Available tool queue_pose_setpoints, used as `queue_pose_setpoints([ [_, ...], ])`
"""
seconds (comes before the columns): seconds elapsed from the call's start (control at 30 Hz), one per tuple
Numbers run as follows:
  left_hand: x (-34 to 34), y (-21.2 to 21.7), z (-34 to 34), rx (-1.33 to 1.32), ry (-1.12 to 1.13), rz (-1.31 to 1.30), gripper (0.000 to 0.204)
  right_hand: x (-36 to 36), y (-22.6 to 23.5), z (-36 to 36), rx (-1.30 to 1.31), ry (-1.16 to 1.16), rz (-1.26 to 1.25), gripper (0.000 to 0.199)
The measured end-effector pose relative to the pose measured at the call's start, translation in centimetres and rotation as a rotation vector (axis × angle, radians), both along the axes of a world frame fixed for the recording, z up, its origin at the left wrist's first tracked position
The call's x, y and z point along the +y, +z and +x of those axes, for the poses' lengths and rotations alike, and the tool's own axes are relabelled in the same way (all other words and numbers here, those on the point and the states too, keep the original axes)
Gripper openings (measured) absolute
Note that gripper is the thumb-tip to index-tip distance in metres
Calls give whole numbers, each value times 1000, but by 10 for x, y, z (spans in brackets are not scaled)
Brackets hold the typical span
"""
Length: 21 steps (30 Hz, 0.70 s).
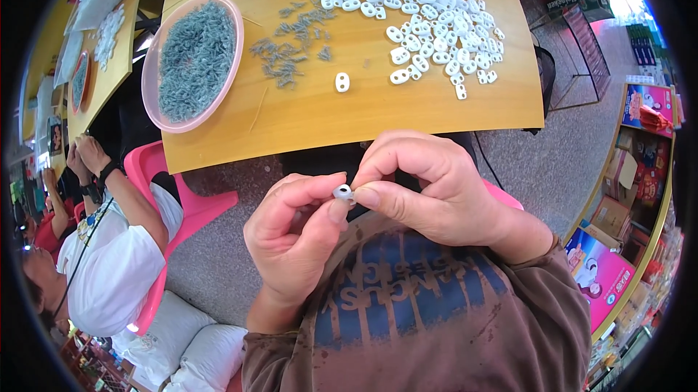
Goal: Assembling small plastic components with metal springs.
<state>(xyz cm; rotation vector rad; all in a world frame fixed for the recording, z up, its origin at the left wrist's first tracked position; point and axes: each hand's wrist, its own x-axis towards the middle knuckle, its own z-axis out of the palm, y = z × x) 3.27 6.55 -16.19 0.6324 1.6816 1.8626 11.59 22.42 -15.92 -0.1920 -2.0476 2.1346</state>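
In front of my chest, near the table's front edge, my left hand (294,228) pinches a small white plastic piece (343,192) between thumb and forefinger. A dark hole shows in the end of it. My right hand (425,185) meets it from the other side, thumb and forefinger pressed together at its right edge. What those right fingertips grip is too small and covered to make out. On the table lies a single white oval two-hole piece (342,82), apart from a big spread of similar white pieces (436,32). Small grey plastic parts (283,57) are scattered to its left.
A pink basin (238,50) full of grey parts stands at the left of the wooden table (305,119). To the left, a person in a white shirt (116,268) sits on a pink chair (190,206) at another table. White sacks (171,334) lie on the floor; shelves (632,196) line the right.
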Motion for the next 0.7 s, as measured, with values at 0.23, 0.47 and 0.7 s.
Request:
queue_pose_setpoints([
  [0.23,1,4,2,-237,-17,63,24,0,-1,0,-41,32,-191,9],
  [0.47,4,3,6,-289,18,104,28,-1,-2,0,-128,44,-344,9],
  [0.7,5,-14,3,319,28,-73,25,2,-5,-1,-229,40,-557,10],
])
